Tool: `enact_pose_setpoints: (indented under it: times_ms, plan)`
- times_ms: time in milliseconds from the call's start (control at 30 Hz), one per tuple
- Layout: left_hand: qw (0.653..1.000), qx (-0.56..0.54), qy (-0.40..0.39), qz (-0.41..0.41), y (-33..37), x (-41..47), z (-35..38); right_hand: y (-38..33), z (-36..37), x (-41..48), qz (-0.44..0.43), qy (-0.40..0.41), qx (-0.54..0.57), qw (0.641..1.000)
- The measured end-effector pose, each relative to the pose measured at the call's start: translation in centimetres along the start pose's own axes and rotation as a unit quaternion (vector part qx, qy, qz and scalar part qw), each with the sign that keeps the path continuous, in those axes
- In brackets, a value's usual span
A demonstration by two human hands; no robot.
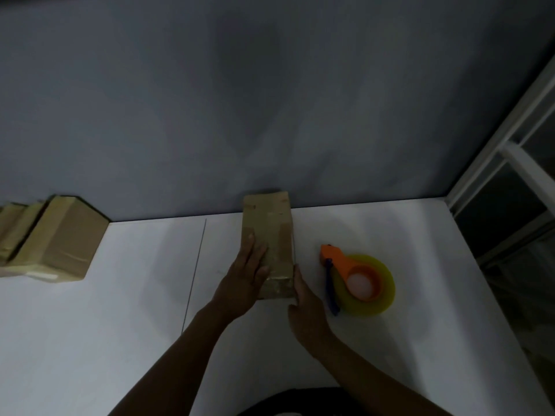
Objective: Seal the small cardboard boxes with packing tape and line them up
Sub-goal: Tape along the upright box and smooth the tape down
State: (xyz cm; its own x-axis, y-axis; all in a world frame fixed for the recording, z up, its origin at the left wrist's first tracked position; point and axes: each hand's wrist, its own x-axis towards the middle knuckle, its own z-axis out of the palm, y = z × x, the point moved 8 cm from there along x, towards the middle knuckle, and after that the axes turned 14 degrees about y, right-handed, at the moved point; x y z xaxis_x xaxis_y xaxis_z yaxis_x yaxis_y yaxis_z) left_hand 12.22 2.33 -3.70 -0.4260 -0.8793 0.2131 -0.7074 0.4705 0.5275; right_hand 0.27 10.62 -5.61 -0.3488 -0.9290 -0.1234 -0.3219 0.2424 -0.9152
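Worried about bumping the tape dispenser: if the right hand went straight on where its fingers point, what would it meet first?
Likely the wall. The right hand points along the box's right side over the table; the tape dispenser lies off to its right. Depth is unclear.

Brown cardboard box (271, 235) on a white bench (120, 310); yellowish tape roll (375, 298) in an orange dispenser (345, 262) with blue handle (330, 292); grey-blue wall (270, 100).

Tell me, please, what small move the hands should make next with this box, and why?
Probably slide the box left toward the row of boxes. Tape seems to cover its top and near end, the dispenser lies apart on the right, and the left hand lies flat on it with the right hand against its side.
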Motion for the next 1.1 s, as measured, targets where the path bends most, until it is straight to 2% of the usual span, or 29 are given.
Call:
enact_pose_setpoints:
  times_ms: [67,133,233,333,400,500,633,800,933,1100]
  plan:
    - [0.999,-0.031,0.004,-0.030,0.0,0.1,-0.2,-0.6,0.0,-0.3,0.002,-0.039,0.018,0.999]
    - [0.997,-0.070,0.013,-0.031,0.5,0.1,-0.7,-1.2,-0.8,0.1,0.009,-0.038,0.064,0.997]
    - [0.993,-0.099,0.047,-0.039,0.6,-0.3,-1.8,-1.5,-3.4,1.2,0.010,0.066,0.059,0.996]
    - [0.980,-0.044,0.179,-0.077,-0.3,-1.9,-4.3,-2.9,-5.3,2.2,-0.095,0.157,-0.029,0.982]
    - [0.967,-0.022,0.226,-0.116,-0.6,-3.3,-5.1,-4.6,-5.0,2.7,-0.154,0.130,-0.086,0.976]
    - [0.968,-0.025,0.191,-0.158,-0.9,-4.1,-4.3,-5.0,-2.8,3.3,-0.212,0.026,-0.182,0.960]
    - [0.976,-0.022,0.161,-0.146,-1.2,-3.3,-4.2,-4.6,-2.3,3.7,-0.233,-0.007,-0.231,0.945]
    - [0.974,-0.045,0.165,-0.147,-1.4,-3.0,-4.4,-4.2,-1.2,4.1,-0.235,-0.104,-0.302,0.918]
    - [0.978,-0.058,0.170,-0.106,-1.0,-2.9,-4.5,-3.6,-0.6,4.0,-0.231,-0.114,-0.329,0.909]
    - [0.983,-0.050,0.151,-0.086,-1.3,-2.7,-4.1,-3.3,-0.7,3.8,-0.208,-0.061,-0.298,0.930]
